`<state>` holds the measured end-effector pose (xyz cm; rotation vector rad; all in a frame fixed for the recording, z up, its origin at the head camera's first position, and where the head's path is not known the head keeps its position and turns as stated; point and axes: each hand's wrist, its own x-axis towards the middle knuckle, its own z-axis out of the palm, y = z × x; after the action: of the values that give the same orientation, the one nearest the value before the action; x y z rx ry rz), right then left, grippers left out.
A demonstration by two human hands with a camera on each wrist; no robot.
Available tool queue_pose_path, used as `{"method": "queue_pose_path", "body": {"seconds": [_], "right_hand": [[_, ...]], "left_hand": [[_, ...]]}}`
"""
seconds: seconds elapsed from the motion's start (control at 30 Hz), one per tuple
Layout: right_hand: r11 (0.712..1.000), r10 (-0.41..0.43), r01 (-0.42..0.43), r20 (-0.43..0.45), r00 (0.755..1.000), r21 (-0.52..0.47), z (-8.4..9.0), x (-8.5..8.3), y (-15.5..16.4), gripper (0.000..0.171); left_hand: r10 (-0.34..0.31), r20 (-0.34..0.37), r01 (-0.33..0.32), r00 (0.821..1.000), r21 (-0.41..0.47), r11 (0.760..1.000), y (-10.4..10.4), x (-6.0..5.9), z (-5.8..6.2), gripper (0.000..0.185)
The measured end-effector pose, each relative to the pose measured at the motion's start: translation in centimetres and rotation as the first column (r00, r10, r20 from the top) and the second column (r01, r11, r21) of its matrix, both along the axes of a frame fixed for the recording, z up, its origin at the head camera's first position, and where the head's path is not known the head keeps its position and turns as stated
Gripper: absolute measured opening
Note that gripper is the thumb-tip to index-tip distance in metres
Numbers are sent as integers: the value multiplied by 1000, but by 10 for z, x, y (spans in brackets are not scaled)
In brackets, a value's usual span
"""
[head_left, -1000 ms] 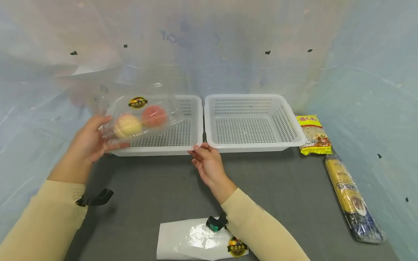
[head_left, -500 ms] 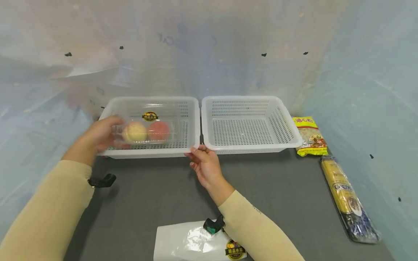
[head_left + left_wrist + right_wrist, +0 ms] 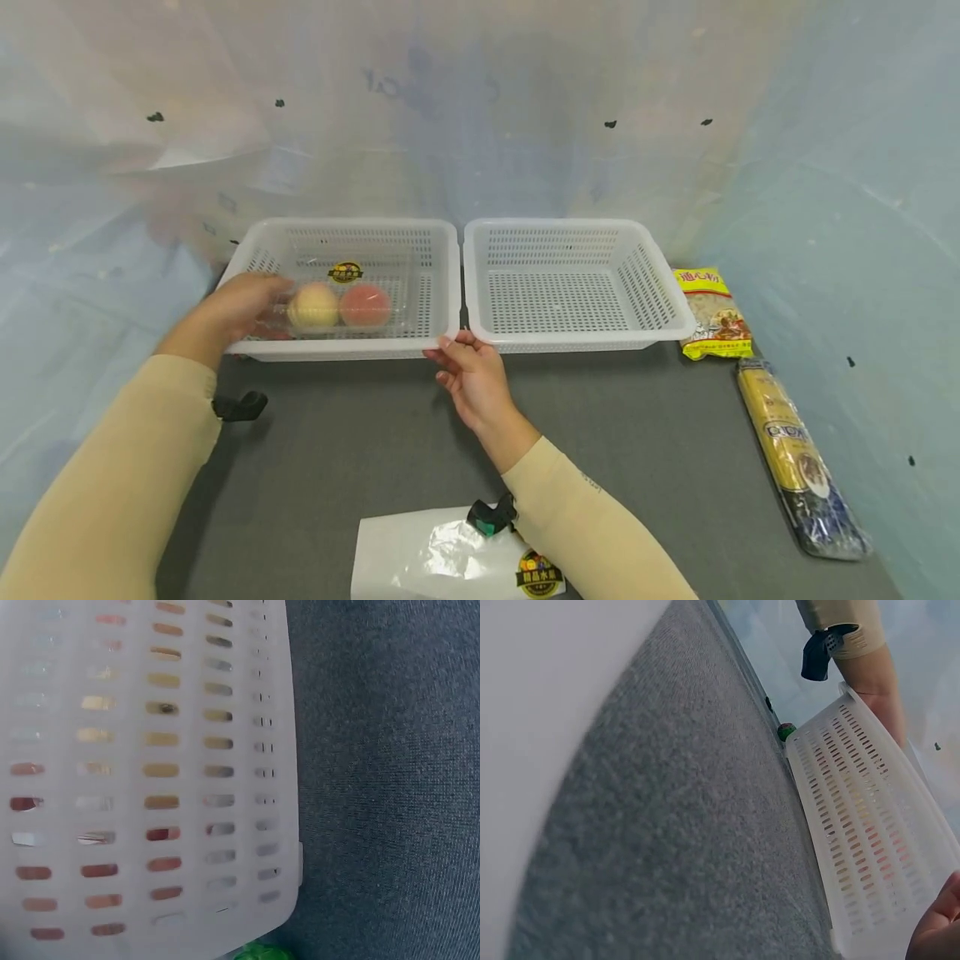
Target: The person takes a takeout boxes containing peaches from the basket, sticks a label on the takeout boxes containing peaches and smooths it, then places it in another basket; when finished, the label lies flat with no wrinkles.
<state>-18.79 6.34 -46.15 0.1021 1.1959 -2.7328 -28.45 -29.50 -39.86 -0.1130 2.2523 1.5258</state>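
Low inside the left white plastic basket (image 3: 352,346), my left hand (image 3: 251,302) grips the left end of a clear plastic fruit box (image 3: 341,287). Two fruits that look like peaches show through it, a pale yellow one (image 3: 313,306) and a red one (image 3: 365,306). The fingers at the box are partly hidden. My right hand (image 3: 482,382) pinches the front right corner of this basket's rim between thumb and fingers. In the left wrist view, the slotted basket wall (image 3: 191,787) fills most of the picture, with yellow and reddish colours behind the slots.
A second white basket (image 3: 562,340) stands just right of the first. Beyond it lie a yellow bag of pasta (image 3: 716,312) and a long wrapped noodle pack (image 3: 802,458). A white sheet with a label (image 3: 420,554) lies in front. A small green object (image 3: 786,731) sits by the left basket.
My left hand has lowered the fruit box, first tilted above the left basket, down and slightly right into it, where it now lies level. The right hand keeps its hold on the rim.
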Motion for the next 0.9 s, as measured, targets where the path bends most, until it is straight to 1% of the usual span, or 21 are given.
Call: {"method": "queue_pose_path", "body": {"seconds": [0.13, 0.27, 0.33, 0.4, 0.43, 0.5, 0.57, 0.63, 0.67, 0.7, 0.73, 0.8, 0.83, 0.87, 0.9], "right_hand": [[999, 23, -23, 11, 1000, 33, 3, -1, 2, 21], [991, 79, -82, 33, 996, 109, 7, 0, 10, 17], [974, 139, -143, 34, 990, 178, 9, 2, 17, 12], [938, 217, -215, 23, 976, 272, 11, 5, 26, 6], [913, 254, -244, 13, 967, 328, 13, 7, 32, 4], [850, 324, -284, -15, 946, 443, 18, 12, 45, 12], [781, 374, -288, -46, 926, 554, 26, 17, 59, 23], [714, 407, -260, -82, 910, 650, 37, 21, 74, 31], [682, 419, -235, -106, 902, 693, 43, 24, 81, 32], [649, 424, -198, -134, 896, 734, 48, 25, 88, 33], [614, 426, -151, -165, 890, 774, 55, 27, 95, 33], [538, 432, -46, -229, 872, 841, 68, 31, 109, 32], [489, 443, 16, -264, 857, 872, 74, 31, 116, 32], [419, 463, 77, -286, 839, 905, 81, 32, 123, 34], [344, 492, 132, -298, 818, 930, 87, 33, 130, 37]], "left_hand": [[-22, -15, 21, 1000, -79, 997, -2, 0, 5, 82], [-62, -37, 56, 997, -136, 989, -4, 7, 16, 89], [-71, -53, 61, 996, -180, 982, -3, 14, 23, 92], [-85, -76, 65, 993, -236, 970, 0, 22, 31, 93], [-94, -87, 68, 992, -267, 961, 2, 27, 36, 93], [-124, -126, 75, 984, -335, 939, 9, 38, 45, 92], [-172, -166, 92, 971, -406, 909, 19, 50, 55, 91], [-223, -204, 105, 953, -469, 877, 31, 61, 65, 89], [-247, -223, 109, 943, -494, 863, 38, 67, 70, 87], [-273, -243, 114, 931, -517, 848, 45, 72, 74, 84], [-299, -261, 124, 918, -529, 840, 51, 78, 77, 81], [-353, -309, 138, 883, -547, 826, 66, 87, 83, 76], [-382, -334, 149, 862, -554, 819, 73, 92, 85, 73], [-416, -366, 156, 832, -566, 810, 79, 97, 86, 70], [-451, -402, 160, 797, -579, 799, 86, 101, 87, 67]]}}
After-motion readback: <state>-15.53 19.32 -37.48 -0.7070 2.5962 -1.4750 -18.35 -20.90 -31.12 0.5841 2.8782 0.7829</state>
